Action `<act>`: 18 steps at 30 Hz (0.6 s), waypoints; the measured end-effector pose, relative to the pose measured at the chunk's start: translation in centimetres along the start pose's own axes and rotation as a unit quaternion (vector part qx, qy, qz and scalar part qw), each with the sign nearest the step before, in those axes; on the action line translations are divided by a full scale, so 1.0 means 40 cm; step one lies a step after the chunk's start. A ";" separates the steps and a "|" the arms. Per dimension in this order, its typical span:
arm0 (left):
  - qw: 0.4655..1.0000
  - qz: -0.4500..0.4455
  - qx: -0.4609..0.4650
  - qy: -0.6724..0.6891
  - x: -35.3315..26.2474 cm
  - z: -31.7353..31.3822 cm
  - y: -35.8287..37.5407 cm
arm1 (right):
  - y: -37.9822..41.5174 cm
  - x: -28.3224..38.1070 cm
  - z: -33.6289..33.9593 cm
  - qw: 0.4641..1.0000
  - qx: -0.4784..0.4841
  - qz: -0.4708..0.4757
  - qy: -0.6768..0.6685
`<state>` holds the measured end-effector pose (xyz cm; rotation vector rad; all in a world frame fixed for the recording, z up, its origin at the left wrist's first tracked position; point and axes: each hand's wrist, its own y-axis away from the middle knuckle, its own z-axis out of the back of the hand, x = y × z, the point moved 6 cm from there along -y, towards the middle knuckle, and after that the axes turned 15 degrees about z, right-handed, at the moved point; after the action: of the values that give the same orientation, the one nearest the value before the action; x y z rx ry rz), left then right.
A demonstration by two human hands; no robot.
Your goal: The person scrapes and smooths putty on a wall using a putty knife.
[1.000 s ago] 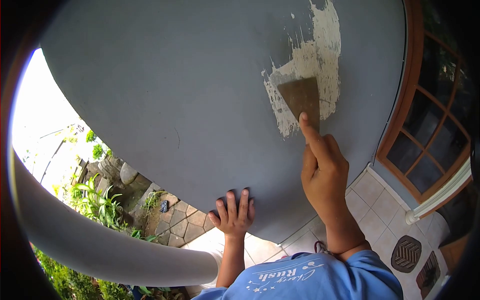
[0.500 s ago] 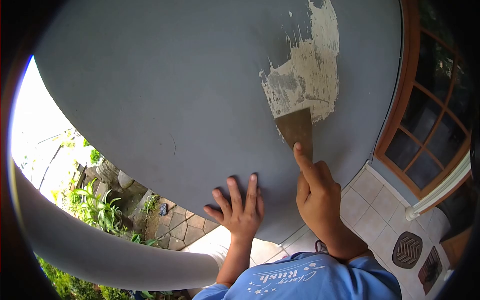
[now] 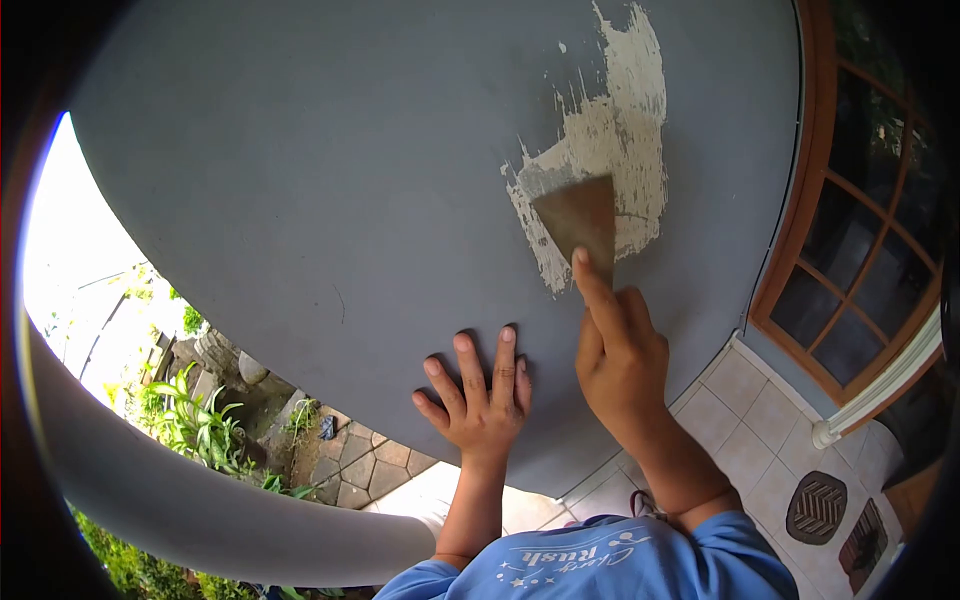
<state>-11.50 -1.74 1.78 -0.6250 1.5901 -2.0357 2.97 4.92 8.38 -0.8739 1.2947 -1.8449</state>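
Observation:
A grey wall (image 3: 300, 180) fills the middle of the head view, with a rough cream patch (image 3: 640, 130) where the grey coat is gone. My right hand (image 3: 622, 350) is wrapped round a scraper (image 3: 585, 220), its index finger stretched along the blade. The wide blade edge lies over the lower left part of the patch; the handle is hidden in my fist. Left of it and lower, my left hand (image 3: 482, 395) rests flat on the wall with its fingers spread, holding nothing.
On the right is a wooden-framed window (image 3: 850, 270) above a tiled floor (image 3: 750, 400) with a dark mat (image 3: 815, 507). A pale rounded column (image 3: 250, 520) curves across the lower left. Plants (image 3: 195, 425) and paving stones (image 3: 360, 455) lie beyond the wall's edge.
The scraper and my right hand have moved up and slightly left, so the blade now covers more of the patch. My left hand stays on the wall.

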 end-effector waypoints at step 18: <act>1.000 0.019 -0.002 0.003 -0.002 -0.007 0.008 | 0.062 0.017 0.031 0.989 0.099 0.002 0.106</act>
<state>-11.58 -1.55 1.42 -0.5860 1.5987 -2.0079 4.08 3.15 6.43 -0.5826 1.2099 -2.0668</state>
